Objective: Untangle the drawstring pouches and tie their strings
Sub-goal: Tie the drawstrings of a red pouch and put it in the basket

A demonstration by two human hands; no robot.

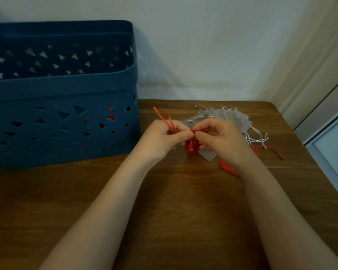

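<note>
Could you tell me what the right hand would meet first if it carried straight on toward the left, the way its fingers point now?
Almost at once the left hand: the right hand's fingertips nearly touch its thumb over the small red drawstring pouch. Beyond lies the dark blue plastic basket, though depth is unclear.

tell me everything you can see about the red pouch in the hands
The red pouch is small, of shiny, satin-like fabric, bunched and hanging just below the fingertips, above the wooden table. Its thin red strings run up from its gathered mouth and stick out past the left hand, which pinches them. The right hand pinches the pouch's mouth from the other side. It hangs in front of a flat grey pouch. Whether the strings are knotted is hidden by the fingers.
</note>
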